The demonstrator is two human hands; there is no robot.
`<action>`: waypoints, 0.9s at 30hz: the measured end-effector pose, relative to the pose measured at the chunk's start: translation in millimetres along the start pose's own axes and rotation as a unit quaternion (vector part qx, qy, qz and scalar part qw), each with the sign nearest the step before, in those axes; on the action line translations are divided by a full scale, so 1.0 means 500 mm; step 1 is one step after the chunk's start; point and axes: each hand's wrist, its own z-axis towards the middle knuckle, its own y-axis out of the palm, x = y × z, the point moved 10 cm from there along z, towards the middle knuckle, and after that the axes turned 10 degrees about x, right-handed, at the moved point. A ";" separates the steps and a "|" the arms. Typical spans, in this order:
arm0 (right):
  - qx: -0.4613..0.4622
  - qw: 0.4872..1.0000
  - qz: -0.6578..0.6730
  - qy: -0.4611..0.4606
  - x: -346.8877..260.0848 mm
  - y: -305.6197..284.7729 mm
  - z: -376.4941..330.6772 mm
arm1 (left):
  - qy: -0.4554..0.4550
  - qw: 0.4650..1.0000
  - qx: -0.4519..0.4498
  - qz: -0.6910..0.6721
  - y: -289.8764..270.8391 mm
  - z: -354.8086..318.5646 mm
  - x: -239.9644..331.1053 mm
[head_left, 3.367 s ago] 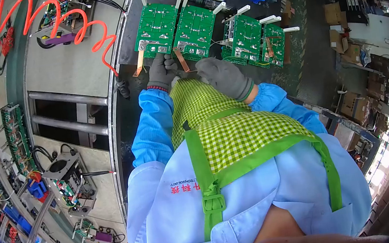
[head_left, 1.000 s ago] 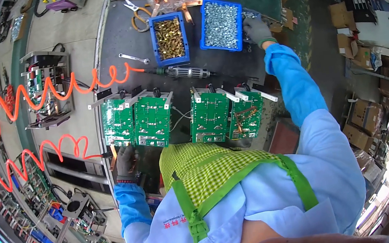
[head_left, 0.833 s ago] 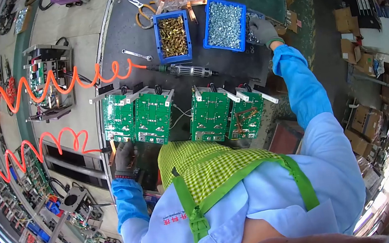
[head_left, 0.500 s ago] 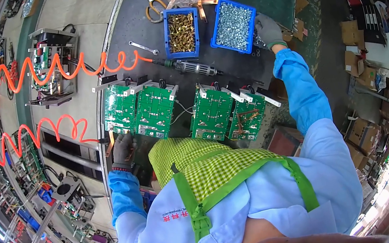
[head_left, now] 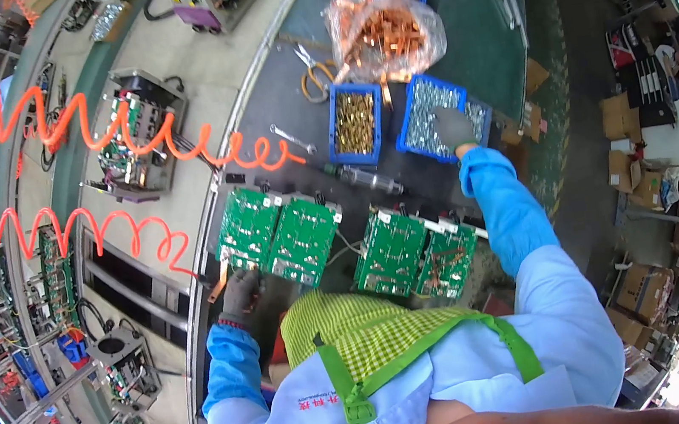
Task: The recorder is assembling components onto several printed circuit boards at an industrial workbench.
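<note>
- My right hand (head_left: 454, 126), in a grey work glove, is reached out into the blue plastic bin of small silvery screws (head_left: 440, 117); fingers dip down among the screws, but I cannot tell whether they have closed on any.
- That screw bin sits on the far side of the row of four green circuit boards (head_left: 344, 246), just beside a second blue bin of brass-coloured parts (head_left: 355, 122), likely so both stocks are one arm's stretch from the boards.
- My left hand (head_left: 240, 292), also gloved, rests at the near corner of the leftmost green board (head_left: 249, 228), fingers curled at its edge beside a thin copper-coloured strip (head_left: 218, 285); it seems to steady the board, though a firm pinch is not visible.
- A clear bag of copper pieces (head_left: 384, 30) lies beyond the bins, further from the boards.
- An orange coiled air hose (head_left: 202, 148) hangs left of the boards, over the conveyor side.
</note>
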 end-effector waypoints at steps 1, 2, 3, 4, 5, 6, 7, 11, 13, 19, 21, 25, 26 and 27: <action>0.025 1.000 -0.001 0.006 0.002 -0.019 0.001 | 0.006 1.000 0.005 0.007 0.000 0.001 0.002; 0.033 0.999 0.015 -0.010 -0.009 -0.037 0.001 | 0.012 0.999 0.006 -0.035 0.003 0.000 0.008; 0.031 0.999 0.020 -0.002 -0.012 -0.056 0.001 | 0.004 0.998 -0.006 -0.059 0.013 0.000 0.009; 0.025 1.000 0.012 0.015 -0.017 -0.074 -0.002 | 0.007 0.997 -0.010 -0.074 0.016 -0.004 0.011; 0.040 0.999 0.013 0.002 -0.033 -0.110 -0.006 | -0.003 0.998 -0.003 -0.067 0.019 -0.003 0.008; 0.050 0.998 0.038 0.000 -0.054 -0.148 -0.014 | 0.008 0.998 -0.016 -0.060 0.024 -0.007 0.014; 0.048 0.998 0.044 0.025 -0.075 -0.188 -0.016 | 0.027 0.998 -0.024 -0.049 0.024 -0.008 0.025; 0.199 0.941 0.244 -0.122 -0.315 -0.448 -0.079 | 0.031 0.991 -0.110 -0.073 0.048 -0.025 0.047; 0.144 0.908 0.359 -0.162 -0.458 -0.489 -0.154 | 0.023 0.993 -0.101 -0.054 0.045 -0.024 0.047; -0.034 0.886 0.348 -0.303 -0.872 -0.283 -0.382 | 0.055 0.986 -0.127 -0.093 0.043 -0.019 0.043; -0.018 0.886 0.339 -0.316 -0.925 -0.208 -0.412 | 0.381 0.898 -0.115 0.188 0.048 -0.057 0.108; -0.041 0.934 0.251 -0.251 -0.958 -0.077 -0.425 | 0.558 0.763 -0.067 0.320 0.053 -0.089 0.120; -0.042 0.939 0.262 -0.219 -0.947 -0.067 -0.422 | 0.481 0.827 -0.116 0.267 0.057 -0.064 0.108; -0.036 0.935 0.273 -0.222 -0.950 -0.065 -0.422 | 0.488 0.832 -0.130 0.229 0.058 -0.071 0.116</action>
